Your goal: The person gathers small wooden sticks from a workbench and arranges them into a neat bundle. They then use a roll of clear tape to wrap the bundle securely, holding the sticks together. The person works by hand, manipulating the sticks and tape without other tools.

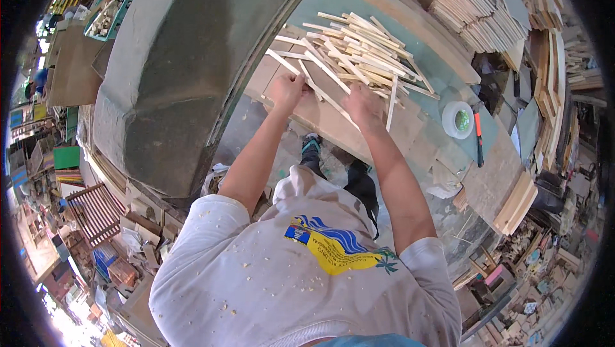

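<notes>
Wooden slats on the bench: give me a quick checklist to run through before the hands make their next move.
1. Left hand on a slat: ok, its fingers rest on the near end of a long slat.
2. Right hand on a slat: ok, it lies on slats at the pile's near edge; exact grip cannot tell.
3. Pile of slats stable: cannot tell, they lie loosely crisscrossed.
4. Tape roll out of the way: ok, it sits apart to the right of the pile.
5. Red-handled tool out of the way: ok, beside the tape roll.
6. Bench edge under the hands: ok, bare board shows there.
</notes>
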Demonstrator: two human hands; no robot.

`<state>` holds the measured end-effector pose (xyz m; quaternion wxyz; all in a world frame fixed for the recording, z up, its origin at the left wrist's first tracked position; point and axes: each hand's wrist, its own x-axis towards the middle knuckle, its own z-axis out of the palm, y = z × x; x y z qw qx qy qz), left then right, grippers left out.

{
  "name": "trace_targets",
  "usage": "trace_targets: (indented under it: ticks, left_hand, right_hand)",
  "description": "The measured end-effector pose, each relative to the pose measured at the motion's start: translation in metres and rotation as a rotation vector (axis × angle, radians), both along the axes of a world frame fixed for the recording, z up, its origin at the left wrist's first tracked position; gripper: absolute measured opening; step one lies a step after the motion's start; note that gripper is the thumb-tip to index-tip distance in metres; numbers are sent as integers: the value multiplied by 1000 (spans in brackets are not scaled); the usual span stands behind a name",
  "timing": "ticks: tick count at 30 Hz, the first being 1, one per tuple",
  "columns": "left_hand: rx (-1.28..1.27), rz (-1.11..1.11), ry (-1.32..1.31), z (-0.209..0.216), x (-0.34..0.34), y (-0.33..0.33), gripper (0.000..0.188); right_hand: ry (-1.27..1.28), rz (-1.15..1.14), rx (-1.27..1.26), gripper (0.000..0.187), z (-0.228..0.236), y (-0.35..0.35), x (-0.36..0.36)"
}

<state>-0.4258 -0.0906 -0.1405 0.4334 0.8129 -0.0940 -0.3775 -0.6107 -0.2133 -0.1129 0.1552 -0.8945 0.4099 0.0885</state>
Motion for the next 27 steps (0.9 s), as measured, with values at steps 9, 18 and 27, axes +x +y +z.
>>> trace_targets:
  ticks: [9,18,27]
  left_hand:
    - [-60,-16,65,-15,2,2,35]
    - [-438,-8,552,62,-15,-10,33]
    - [-508,-145,807,69,-28,-9,28]
  right_hand:
    - [-683,-606,1152,24,39,-38,-36]
    - [-632,-475,1217,21,70,31,-57]
    - [-578,-492,1356,38,73,71,-48]
